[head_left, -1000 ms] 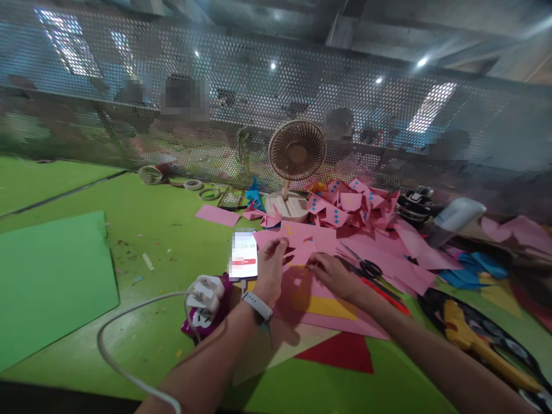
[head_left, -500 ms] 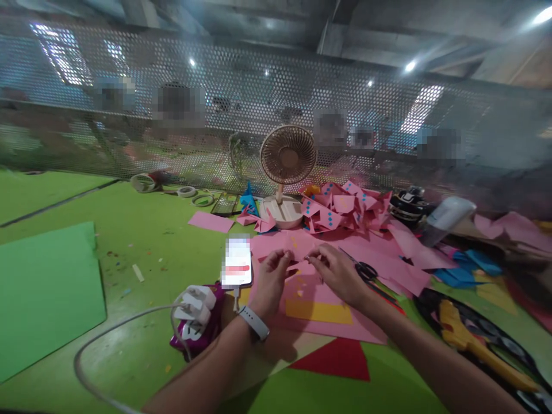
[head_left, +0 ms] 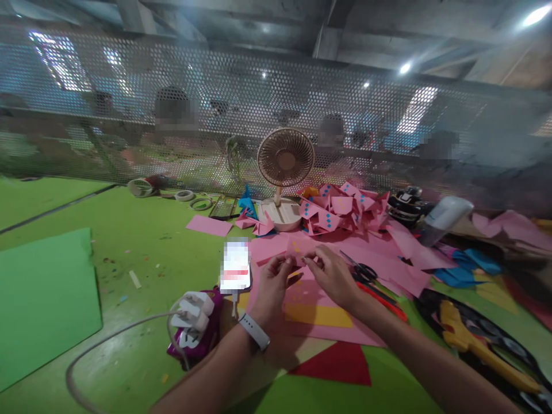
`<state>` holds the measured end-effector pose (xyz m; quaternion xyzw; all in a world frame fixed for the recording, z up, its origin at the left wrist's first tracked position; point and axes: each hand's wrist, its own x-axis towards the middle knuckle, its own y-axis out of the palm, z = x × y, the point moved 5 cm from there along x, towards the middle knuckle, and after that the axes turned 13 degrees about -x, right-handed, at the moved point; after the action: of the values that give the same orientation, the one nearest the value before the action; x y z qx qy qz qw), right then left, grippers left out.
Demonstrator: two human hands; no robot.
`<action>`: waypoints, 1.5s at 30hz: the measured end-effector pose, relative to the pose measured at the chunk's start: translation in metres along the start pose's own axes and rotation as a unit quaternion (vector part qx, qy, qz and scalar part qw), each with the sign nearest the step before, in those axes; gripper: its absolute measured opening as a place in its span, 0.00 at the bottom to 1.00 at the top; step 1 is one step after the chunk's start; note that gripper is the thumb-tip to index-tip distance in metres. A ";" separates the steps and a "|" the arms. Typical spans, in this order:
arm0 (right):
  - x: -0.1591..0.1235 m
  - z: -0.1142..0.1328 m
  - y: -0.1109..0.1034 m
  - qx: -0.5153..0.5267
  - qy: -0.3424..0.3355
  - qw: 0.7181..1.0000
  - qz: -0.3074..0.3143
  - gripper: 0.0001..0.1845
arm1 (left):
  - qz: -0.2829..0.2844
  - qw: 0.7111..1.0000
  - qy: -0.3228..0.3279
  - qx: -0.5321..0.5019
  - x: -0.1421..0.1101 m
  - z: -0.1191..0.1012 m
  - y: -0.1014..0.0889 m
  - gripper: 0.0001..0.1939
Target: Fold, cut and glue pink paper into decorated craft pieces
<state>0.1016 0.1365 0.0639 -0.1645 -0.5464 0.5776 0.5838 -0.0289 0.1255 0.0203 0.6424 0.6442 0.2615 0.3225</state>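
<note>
My left hand (head_left: 276, 282), a watch band on its wrist, is closed with thumb and fingers pinching a small pink piece of paper (head_left: 296, 246) that bears yellow marks. Close by on its right, my right hand (head_left: 332, 273) is pinched at the edge of that piece; whatever is between its fingertips is too small to make out. Beneath both hands lie pink sheets (head_left: 371, 335) and a yellow paper strip (head_left: 319, 315). A red paper piece (head_left: 336, 365) lies nearer me. Black-handled scissors (head_left: 365, 271) rest just right of my right hand.
A lit phone (head_left: 235, 267) and a purple power strip (head_left: 202, 339) with a white cable are at left. Behind stand a fan (head_left: 286, 161) and a heap of folded pink paper (head_left: 345, 207). A yellow-handled tool (head_left: 461, 333) lies right; a green sheet (head_left: 47, 305) lies far left.
My right hand has come up and left to meet the pink piece in my left hand. The view has shifted slightly, so the table appears lower and further left.
</note>
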 end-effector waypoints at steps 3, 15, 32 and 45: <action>-0.001 0.001 0.000 -0.007 0.005 1.000 -0.006 0.08 | 0.000 1.000 -0.003 -0.013 -0.001 0.000 0.001 0.13; -0.005 0.007 -0.002 -0.084 -0.055 0.994 -0.040 0.07 | 0.015 1.000 0.007 -0.013 0.000 0.001 -0.001 0.11; -0.008 0.014 -0.002 -0.118 -0.063 0.990 -0.039 0.08 | 0.031 0.999 -0.005 -0.010 -0.005 -0.001 0.005 0.12; -0.008 0.015 -0.002 -0.126 -0.060 0.989 -0.057 0.07 | 0.023 0.999 -0.011 -0.023 -0.002 0.001 0.004 0.15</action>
<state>0.0921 0.1223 0.0670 -0.1704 -0.6573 0.4790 0.5563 -0.0260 0.1232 0.0226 0.6523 0.6194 0.2764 0.3383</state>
